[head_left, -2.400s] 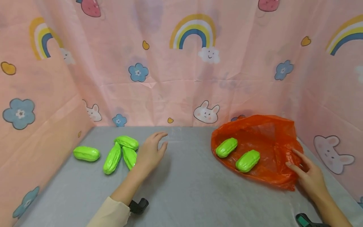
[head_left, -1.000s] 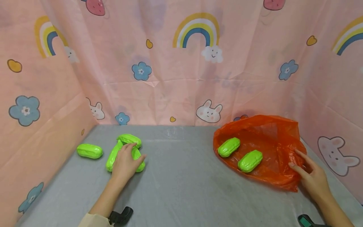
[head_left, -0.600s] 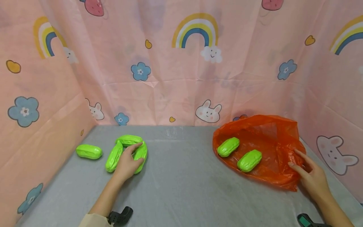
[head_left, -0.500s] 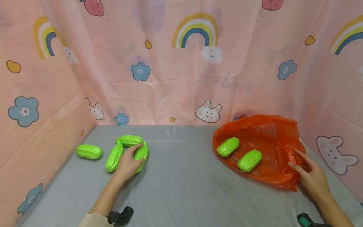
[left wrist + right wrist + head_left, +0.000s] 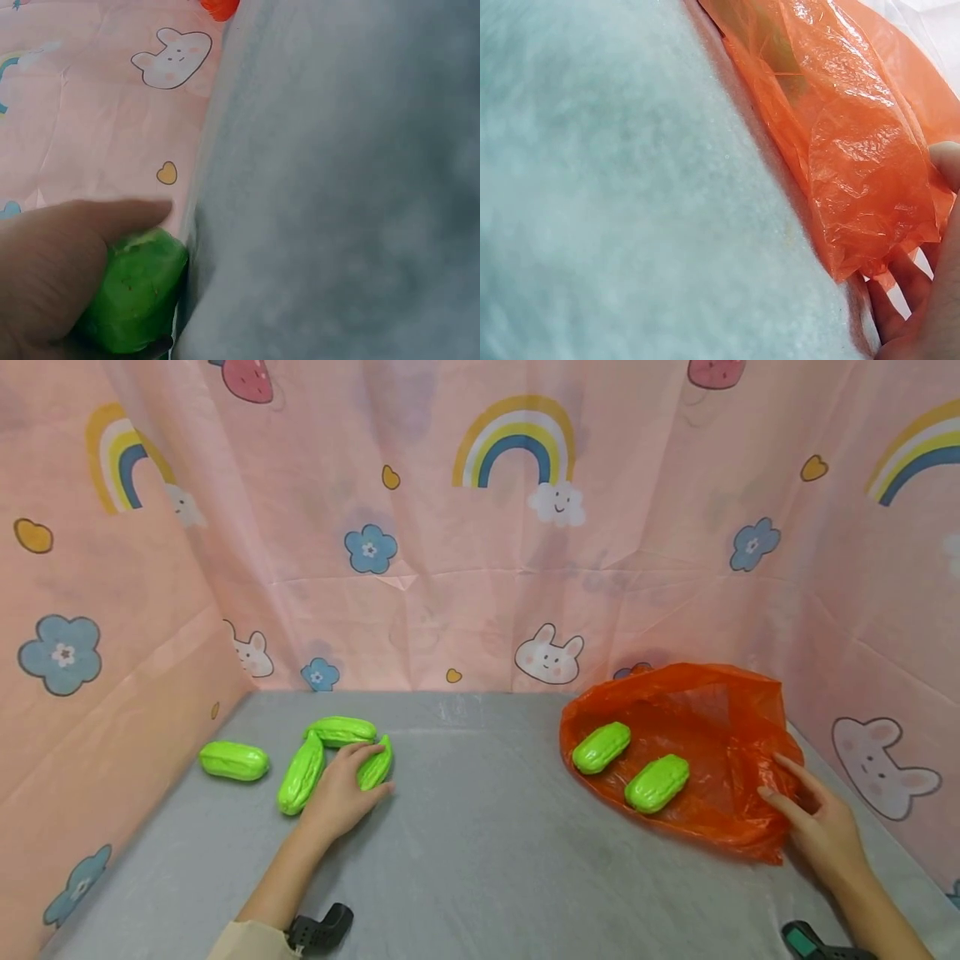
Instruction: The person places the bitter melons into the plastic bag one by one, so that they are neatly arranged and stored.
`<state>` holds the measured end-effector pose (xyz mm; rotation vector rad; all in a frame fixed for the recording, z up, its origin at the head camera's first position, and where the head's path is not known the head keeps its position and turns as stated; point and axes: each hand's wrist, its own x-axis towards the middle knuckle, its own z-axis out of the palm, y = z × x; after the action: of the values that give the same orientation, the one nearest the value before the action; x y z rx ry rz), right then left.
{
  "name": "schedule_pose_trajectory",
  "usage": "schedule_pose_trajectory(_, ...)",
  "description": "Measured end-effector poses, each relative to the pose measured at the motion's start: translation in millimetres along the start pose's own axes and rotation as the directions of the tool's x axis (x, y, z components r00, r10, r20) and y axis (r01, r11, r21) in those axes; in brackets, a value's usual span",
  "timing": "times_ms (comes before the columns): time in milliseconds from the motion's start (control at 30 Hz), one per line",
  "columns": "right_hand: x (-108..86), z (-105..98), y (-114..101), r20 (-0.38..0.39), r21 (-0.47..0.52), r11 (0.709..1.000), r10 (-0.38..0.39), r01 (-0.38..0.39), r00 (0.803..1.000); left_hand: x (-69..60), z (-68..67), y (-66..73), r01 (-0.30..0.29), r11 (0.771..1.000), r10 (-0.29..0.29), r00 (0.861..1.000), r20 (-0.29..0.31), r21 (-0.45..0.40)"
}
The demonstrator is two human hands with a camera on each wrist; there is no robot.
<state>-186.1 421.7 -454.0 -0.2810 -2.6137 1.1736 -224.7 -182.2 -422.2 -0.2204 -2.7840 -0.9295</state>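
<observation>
In the head view my left hand (image 5: pixel 341 793) curls its fingers and thumb around a bright green, ridged bitter melon (image 5: pixel 377 766). The left wrist view shows the thumb lying along this green bitter melon (image 5: pixel 142 289); its far side is hidden. Two more bitter melons, one (image 5: pixel 302 774) upright to the left and one (image 5: pixel 341 731) lying behind, are close to this hand. At the right, my right hand (image 5: pixel 825 827) grips the side of an orange-red plastic bag (image 5: pixel 720 718) between thumb and fingers. The bag (image 5: pixel 870 165) is crumpled at that grip.
Inside the bag's wide mouth lie two bitter melons, the left one (image 5: pixel 602 747) and the right one (image 5: pixel 657 783). Another bitter melon (image 5: pixel 234 761) lies apart at far left. The grey tabletop (image 5: pixel 487 827) meets patterned pink cloth (image 5: pixel 480 610) behind and at both sides.
My left hand has come back leftward and down onto the melons. The melon in its grasp has shifted right, away from the left one. The right hand and bag stay put.
</observation>
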Motion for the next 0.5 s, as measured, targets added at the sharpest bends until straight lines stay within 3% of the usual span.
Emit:
schedule_pose_trajectory(200, -0.9, -2.7, 0.3, -0.025, -0.008, 1.0, -0.017, 0.017, 1.0, 4.0, 1.4, 3.6, 0.002, 0.999, 0.0, 0.999, -0.047, 0.038)
schedule_pose_trajectory(367, -1.2, 1.1, -0.4, -0.013, 0.008, 1.0, -0.028, 0.028, 1.0, 0.6, -3.1, 9.1, 0.056, 0.997, -0.062, 0.989, -0.133, -0.046)
schedule_pose_trajectory(500, -1.0, 2.0, -0.1, -0.006, 0.011, 1.0, -0.018, 0.018, 1.0, 2.0, -1.8, 12.0, 0.01, 0.995, -0.028, 0.984, -0.174, -0.102)
